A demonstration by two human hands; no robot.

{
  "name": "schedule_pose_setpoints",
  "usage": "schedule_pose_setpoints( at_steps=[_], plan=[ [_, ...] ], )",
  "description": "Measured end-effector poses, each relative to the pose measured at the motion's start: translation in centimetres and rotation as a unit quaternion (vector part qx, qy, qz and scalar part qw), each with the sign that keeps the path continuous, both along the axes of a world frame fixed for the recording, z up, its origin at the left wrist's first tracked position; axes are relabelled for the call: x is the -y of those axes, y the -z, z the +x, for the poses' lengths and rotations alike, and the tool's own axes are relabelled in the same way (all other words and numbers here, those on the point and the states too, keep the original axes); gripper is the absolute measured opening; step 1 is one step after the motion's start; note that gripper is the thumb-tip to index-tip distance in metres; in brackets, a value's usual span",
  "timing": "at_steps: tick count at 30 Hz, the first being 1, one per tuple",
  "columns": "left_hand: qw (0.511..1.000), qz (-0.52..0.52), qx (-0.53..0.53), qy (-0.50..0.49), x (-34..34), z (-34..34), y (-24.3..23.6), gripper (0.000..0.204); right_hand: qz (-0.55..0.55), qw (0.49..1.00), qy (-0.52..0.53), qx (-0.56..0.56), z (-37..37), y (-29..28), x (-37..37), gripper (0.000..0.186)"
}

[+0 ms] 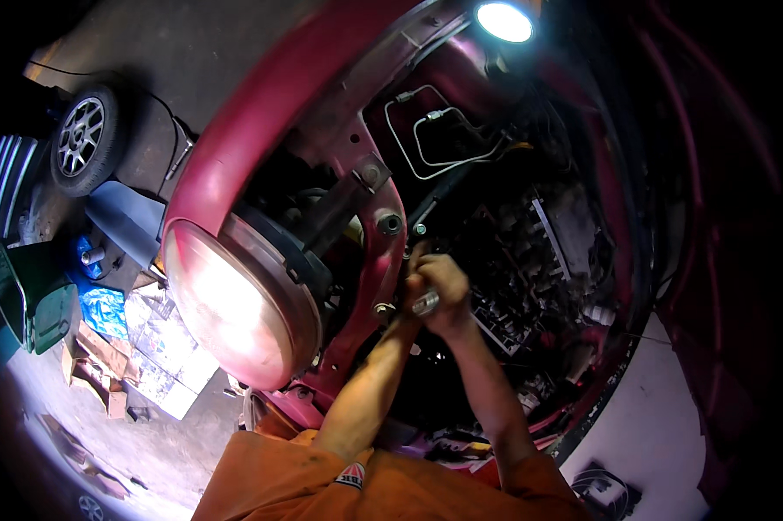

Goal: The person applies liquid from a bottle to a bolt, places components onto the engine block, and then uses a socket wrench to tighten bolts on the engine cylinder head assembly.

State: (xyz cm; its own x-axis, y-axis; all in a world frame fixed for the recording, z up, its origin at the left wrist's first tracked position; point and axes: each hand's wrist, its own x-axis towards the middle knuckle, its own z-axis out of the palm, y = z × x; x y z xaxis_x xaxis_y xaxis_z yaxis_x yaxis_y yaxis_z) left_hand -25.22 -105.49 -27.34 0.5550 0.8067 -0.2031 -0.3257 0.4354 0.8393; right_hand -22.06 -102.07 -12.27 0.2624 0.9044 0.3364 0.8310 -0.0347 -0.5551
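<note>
Both my arms reach into the engine bay of a dark red car, and my hands meet beside the red inner panel [381, 278]. My right hand [448, 286] is closed, its fingers curled around a shiny metal tool with a round end [426, 302]; most of the tool is hidden, so its kind is unclear. My left hand [416, 265] lies partly behind the right one, and its fingers are mostly covered. Just above the hands sits a bright bolt head [420, 229]. A round rubber-lined hole [389, 224] shows in the panel nearby.
A large headlight [235, 308] and red fender [261, 113] flank the bay on the left. Bent metal pipes [426, 139] hang above the engine [504, 286]. A work lamp [504, 22] shines overhead. On the floor are a wheel [85, 139], green bin [39, 300] and cardboard [100, 365].
</note>
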Motion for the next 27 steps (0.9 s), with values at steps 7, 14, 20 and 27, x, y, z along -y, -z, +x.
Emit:
schedule_pose_setpoints(
  at_steps=[7,14,20,27],
  plan=[
    [0.971,0.086,-0.224,0.025,-1.8,0.8,-1.6,0.040,-0.063,0.958,0.229,-0.161,2.8,-1.5,-1.6,0.022],
    [0.980,0.025,-0.187,0.065,-4.0,0.3,-5.4,0.041,-0.039,0.859,0.310,-0.405,9.4,-1.4,-3.6,0.022],
    [0.974,-0.200,0.109,-0.015,0.3,-1.0,-1.7,0.050,-0.056,0.998,-0.016,0.020,-1.4,-1.0,0.8,0.013],
    [0.984,0.024,-0.176,0.015,-2.8,0.8,-3.3,0.040,-0.068,0.929,0.282,-0.232,4.9,-3.0,-3.4,0.019]
  ],
)
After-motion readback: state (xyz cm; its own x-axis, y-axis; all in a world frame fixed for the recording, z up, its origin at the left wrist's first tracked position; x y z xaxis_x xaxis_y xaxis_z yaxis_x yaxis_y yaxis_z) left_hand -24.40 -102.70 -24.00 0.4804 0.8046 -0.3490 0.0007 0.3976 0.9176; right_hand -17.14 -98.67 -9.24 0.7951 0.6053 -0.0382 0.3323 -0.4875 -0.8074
